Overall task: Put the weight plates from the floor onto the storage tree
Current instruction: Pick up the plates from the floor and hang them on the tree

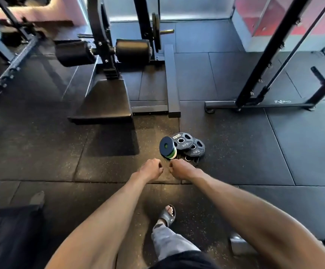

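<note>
Plates in a small cluster on the rubber floor (235,152), dead ahead of the person. There's a short stack (166,146) with a blue disc on top and green and white edges showing beneath it. Right beside it sits a black 5KG plate (183,139), and a second 5KG plate (195,148) overlaps the first one's near edge. Something dark peeks out under that second plate, too hidden to identify. Both arms are stretched forward and down. The left hand (151,168) hovers just short of the stack, fingers curled under into the palm, gripping nothing. The right hand (181,168) sits close alongside it, fingers tucked in the same way, empty, near the plates but not touching any that can be seen. Beyond the cluster stands a black machine (107,55) with two padded rollers. A single plate (156,32) hangs upright on a horizontal peg (167,32) on its frame. Off to the right, a black rack (264,61) rests on the floor. Below the arms, a sandalled foot (167,214) is planted on the mat.
</note>
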### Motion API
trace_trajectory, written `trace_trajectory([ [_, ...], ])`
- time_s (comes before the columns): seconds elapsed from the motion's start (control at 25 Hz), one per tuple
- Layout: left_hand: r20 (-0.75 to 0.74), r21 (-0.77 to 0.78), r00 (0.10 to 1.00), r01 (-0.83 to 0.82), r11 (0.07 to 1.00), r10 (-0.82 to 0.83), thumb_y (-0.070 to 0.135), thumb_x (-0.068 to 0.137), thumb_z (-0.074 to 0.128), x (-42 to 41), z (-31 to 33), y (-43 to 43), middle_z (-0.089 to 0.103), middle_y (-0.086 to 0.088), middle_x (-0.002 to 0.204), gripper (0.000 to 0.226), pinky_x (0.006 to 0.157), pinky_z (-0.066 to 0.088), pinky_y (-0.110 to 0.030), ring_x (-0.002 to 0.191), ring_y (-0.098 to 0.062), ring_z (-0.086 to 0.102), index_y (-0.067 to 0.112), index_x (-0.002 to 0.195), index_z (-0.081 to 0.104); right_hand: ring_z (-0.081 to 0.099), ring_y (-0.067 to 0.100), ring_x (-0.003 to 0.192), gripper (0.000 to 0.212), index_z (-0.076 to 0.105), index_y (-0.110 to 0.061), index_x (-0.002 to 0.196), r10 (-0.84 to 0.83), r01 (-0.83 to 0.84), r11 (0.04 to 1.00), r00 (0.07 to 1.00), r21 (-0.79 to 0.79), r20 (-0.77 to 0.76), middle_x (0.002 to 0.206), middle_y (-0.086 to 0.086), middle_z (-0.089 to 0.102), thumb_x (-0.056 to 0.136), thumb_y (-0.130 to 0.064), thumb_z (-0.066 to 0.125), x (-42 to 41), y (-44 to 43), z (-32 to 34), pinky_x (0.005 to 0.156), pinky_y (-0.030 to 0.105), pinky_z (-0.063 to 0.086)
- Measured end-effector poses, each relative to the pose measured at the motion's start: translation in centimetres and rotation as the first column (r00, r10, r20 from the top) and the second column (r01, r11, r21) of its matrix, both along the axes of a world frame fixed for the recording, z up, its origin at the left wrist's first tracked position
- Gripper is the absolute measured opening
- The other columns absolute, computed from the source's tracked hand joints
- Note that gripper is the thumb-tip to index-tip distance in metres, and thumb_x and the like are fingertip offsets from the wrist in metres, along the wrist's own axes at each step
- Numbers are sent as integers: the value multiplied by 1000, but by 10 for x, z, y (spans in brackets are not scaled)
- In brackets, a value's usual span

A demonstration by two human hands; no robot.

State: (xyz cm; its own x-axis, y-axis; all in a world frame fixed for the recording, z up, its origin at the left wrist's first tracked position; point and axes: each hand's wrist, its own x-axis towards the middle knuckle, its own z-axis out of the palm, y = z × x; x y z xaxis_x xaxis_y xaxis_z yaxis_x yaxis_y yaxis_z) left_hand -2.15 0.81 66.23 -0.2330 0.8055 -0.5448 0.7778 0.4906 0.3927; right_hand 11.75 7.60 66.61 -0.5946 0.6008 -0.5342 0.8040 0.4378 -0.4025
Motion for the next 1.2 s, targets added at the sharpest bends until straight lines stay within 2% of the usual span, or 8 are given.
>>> trace_trajectory([
  [0.08, -30, -45, 997, 66, 997, -68, 27, 95, 56, -15, -2, 37, 71, -13, 113, 26, 88, 54, -39, 104, -31, 66, 11, 112, 66, 63, 37, 107, 28, 65, -1, 110, -42, 43, 997, 999, -57, 9, 114, 21, 67, 97, -14, 44, -11, 33, -7, 84, 40, 49],
  [0.28, -72, -58, 969, 233, 971, -236, 23, 97, 51, -47, -6, 137, 68, -18, 116, 27, 85, 50, -40, 108, -35, 64, 5, 113, 63, 63, 37, 105, 27, 62, -4, 108, -153, 154, 986, 988, -58, 7, 114, 18, 67, 96, -19, 43, -35, 107, -15, 80, 38, 48],
  [0.44, -44, -87, 935, 346, 934, -351, 21, 98, 48, -65, -29, 214, 67, -19, 119, 29, 85, 49, -40, 110, -36, 62, 3, 115, 63, 63, 38, 107, 28, 61, -7, 112, -219, 222, 971, 975, -84, 48, 116, 18, 67, 94, -22, 45, -53, 164, -34, 84, 42, 51],
  [0.6, 39, -111, 915, 402, 909, -401, 22, 97, 48, -87, -66, 283, 67, -20, 117, 29, 84, 49, -41, 108, -38, 62, 2, 111, 64, 62, 39, 111, 27, 61, -4, 114, -246, 259, 959, 961, -111, 125, 119, 19, 66, 96, -18, 46, -73, 220, -56, 87, 40, 49],
  [0.84, 160, -191, 906, 417, 889, -391, 18, 97, 48, -124, -97, 368, 68, -19, 114, 28, 85, 50, -41, 105, -38, 63, 1, 111, 65, 62, 39, 111, 29, 61, -4, 112, -404, 443, 875, 890, -194, 210, 118, 20, 66, 97, -22, 44, -96, 300, -94, 89, 40, 49],
  [1.0, 176, -276, 925, 376, 885, -338, 17, 97, 49, -136, -137, 414, 69, -19, 114, 29, 85, 49, -38, 106, -36, 64, 0, 112, 67, 63, 38, 107, 29, 62, -6, 110, -391, 439, 869, 893, -231, 224, 113, 19, 68, 96, -24, 44, -104, 346, -134, 87, 41, 50],
  [1.12, 191, -307, 953, 285, 908, -235, 18, 97, 50, -133, -185, 442, 69, -18, 113, 28, 86, 49, -39, 107, -35, 63, 2, 111, 67, 64, 38, 104, 28, 62, -9, 108, -349, 401, 879, 909, -257, 227, 110, 17, 68, 95, -26, 43, -99, 378, -189, 86, 42, 52],
  [1.2, 197, -350, 974, 176, 920, -111, 19, 97, 49, -125, -229, 460, 69, -18, 115, 28, 86, 50, -39, 109, -35, 63, 3, 112, 67, 64, 39, 104, 27, 60, -8, 107, -312, 372, 885, 920, -281, 235, 111, 19, 68, 96, -25, 42, -91, 400, -240, 85, 43, 50],
])
